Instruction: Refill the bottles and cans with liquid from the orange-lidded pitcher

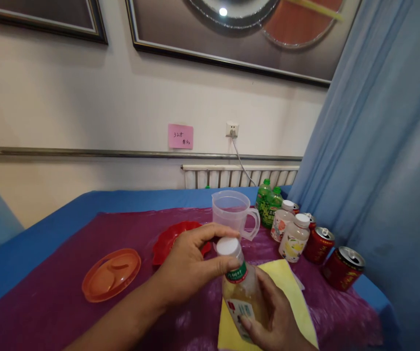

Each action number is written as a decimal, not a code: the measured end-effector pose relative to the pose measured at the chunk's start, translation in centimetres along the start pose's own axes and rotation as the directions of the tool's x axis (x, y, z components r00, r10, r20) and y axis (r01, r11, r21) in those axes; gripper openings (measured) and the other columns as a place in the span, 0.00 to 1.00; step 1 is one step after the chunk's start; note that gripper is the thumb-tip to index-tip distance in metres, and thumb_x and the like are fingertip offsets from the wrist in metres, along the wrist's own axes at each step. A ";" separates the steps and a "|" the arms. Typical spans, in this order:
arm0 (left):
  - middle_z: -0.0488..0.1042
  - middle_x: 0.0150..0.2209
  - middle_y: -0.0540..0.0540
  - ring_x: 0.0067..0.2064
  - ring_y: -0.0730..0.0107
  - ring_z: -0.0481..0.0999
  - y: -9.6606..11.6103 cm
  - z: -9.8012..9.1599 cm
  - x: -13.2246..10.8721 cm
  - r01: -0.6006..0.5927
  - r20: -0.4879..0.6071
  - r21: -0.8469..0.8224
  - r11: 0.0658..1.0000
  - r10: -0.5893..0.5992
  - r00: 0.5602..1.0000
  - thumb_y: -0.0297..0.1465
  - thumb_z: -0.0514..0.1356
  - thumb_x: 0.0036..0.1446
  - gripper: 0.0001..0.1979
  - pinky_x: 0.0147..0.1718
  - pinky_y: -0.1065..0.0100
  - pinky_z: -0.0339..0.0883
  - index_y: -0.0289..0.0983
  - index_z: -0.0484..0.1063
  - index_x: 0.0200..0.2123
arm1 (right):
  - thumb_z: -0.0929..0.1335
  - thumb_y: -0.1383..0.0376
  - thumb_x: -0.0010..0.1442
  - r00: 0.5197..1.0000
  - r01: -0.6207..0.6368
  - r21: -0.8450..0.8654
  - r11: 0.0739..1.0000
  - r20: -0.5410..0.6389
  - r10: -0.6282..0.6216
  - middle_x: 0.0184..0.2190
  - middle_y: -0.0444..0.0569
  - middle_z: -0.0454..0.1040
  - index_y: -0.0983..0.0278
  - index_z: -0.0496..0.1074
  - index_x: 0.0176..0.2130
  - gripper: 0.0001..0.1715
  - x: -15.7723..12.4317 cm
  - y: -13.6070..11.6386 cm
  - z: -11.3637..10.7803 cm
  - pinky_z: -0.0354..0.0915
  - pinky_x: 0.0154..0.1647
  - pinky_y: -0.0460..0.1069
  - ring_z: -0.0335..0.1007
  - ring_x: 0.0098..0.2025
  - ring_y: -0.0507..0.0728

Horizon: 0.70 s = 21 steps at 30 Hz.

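The clear, round-shouldered bottle with a white cap is, in the head view, at the near side of the table right of centre, leaning with its top toward the far left. Both hands are on it. The right hand wraps the body from the right, thumb across the front, a grip that seems meant to steady it; the left hand curls around the top, fingers behind the cap and thumb against the neck, probably so that the cap is within its grasp. Below spreads a flat yellow cloth, perhaps there to catch drips; whether the base touches it I cannot tell. A translucent plastic jug with a handle stands just beyond, while a scalloped red dish and a round orange plate lie to the left, well away from the drinks. Red metal cans and other bottles line the right side, seemingly grouped to leave working room. The bottle itself looks hazy, with pale yellowish contents, a green-and-red band at the neck and a whitish label carrying a red patch.
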<state>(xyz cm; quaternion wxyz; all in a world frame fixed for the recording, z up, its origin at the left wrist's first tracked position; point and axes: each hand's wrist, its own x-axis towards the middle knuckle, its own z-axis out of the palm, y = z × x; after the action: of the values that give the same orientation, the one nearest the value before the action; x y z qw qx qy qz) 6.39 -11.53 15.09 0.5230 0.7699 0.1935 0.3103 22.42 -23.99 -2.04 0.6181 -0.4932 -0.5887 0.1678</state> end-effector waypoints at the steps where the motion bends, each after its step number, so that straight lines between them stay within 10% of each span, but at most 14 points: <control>1: 0.81 0.40 0.46 0.40 0.63 0.78 -0.2 0.4 0.2 0.018 -0.053 -0.014 1.000 -0.018 0.998 0.35 0.73 0.46 0.18 0.41 0.62 0.75 0.40 0.81 0.43 | 0.73 0.56 0.59 0.999 -0.006 -0.057 0.998 -0.035 0.004 0.53 0.53 0.78 0.57 0.61 0.65 0.39 0.0 0.0 0.1 0.75 0.51 0.54 0.78 0.51 0.64; 9: 0.77 0.40 0.45 0.40 0.63 0.75 0.1 2.5 1.6 -0.047 -0.190 -0.048 0.998 0.037 0.981 0.40 0.74 0.45 0.22 0.41 0.61 0.72 0.39 0.79 0.42 | 0.74 0.61 0.58 0.958 0.016 -0.354 0.935 -0.262 -0.116 0.53 0.52 0.78 0.57 0.61 0.65 0.40 0.8 -0.7 1.1 0.77 0.50 0.54 0.80 0.50 0.63; 15: 0.74 0.59 0.43 0.61 0.53 0.70 1.7 0.4 0.8 -0.235 0.182 0.181 0.955 0.202 0.962 0.42 0.65 0.61 0.26 0.62 0.51 0.63 0.47 0.72 0.61 | 0.73 0.60 0.58 0.961 -0.019 -0.314 0.949 -0.266 -0.069 0.56 0.54 0.76 0.60 0.60 0.66 0.40 -0.1 0.2 1.0 0.76 0.53 0.54 0.77 0.54 0.64; 21: 0.79 0.55 0.45 0.56 0.61 0.76 2.6 -1.4 0.9 -0.272 0.317 0.258 0.927 0.184 0.930 0.34 0.60 0.66 0.17 0.57 0.60 0.66 0.45 0.76 0.57 | 0.72 0.59 0.59 0.975 -0.007 -0.296 0.955 -0.214 -0.059 0.53 0.55 0.77 0.60 0.59 0.65 0.39 -1.4 0.7 0.9 0.77 0.49 0.51 0.79 0.50 0.63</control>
<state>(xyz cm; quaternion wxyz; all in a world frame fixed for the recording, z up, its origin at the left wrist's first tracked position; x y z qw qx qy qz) 6.00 -10.98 18.15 0.3836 0.8938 0.0684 0.2220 21.53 -24.43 -3.51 0.6011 -0.5876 -0.5414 0.0143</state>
